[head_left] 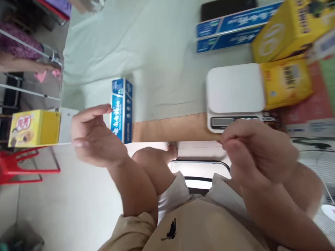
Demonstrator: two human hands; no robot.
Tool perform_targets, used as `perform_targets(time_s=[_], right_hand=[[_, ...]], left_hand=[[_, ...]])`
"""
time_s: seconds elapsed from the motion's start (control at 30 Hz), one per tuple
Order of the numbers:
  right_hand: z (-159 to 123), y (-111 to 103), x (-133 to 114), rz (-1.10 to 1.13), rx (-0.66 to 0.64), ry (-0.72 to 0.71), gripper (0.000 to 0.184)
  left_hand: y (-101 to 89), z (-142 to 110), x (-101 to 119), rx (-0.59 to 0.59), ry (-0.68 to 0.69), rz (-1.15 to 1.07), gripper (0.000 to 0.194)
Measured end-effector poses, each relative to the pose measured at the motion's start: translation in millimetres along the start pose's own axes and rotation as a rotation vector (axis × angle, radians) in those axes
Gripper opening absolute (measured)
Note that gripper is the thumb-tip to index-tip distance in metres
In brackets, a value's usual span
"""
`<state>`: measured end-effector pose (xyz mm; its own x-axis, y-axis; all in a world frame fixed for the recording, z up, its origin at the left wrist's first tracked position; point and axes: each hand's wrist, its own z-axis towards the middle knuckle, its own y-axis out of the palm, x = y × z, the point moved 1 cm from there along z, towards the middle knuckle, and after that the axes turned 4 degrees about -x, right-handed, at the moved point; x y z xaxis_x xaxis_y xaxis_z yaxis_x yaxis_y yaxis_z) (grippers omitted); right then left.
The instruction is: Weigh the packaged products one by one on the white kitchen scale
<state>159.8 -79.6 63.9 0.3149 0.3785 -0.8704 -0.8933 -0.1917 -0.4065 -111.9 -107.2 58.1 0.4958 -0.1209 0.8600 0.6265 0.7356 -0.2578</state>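
My left hand (pixel 98 139) is raised at the table's front edge, thumb and curved fingers apart, with nothing in it. Just beyond its fingertips lies a blue toothpaste box (pixel 117 115) with white lettering, its long side pointing away from me. My right hand (pixel 259 150) is closed, its fingers curled against the thumb, in front of a white kitchen scale (pixel 235 89). Whatever that hand may hold is hidden. It overlaps the right part of the scale's display panel. The scale's platform bears nothing.
A yellow packet (pixel 286 83) lies against the scale's right side. Behind stand stacked blue boxes (pixel 235 26), a dark object (pixel 227 8) and a yellow carton (pixel 285 31). At left are another yellow box (pixel 35 128), a red stool (pixel 26 167) and another person's arm (pixel 21 64).
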Motion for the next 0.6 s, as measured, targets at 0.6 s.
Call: perform_targets(time_s=[0.6], right_hand=[[38, 215, -8, 0.051, -0.671, 0.118, 0.066]], left_hand=[[-64.3, 16, -66, -0.297, -0.759, -0.199, 0.052]])
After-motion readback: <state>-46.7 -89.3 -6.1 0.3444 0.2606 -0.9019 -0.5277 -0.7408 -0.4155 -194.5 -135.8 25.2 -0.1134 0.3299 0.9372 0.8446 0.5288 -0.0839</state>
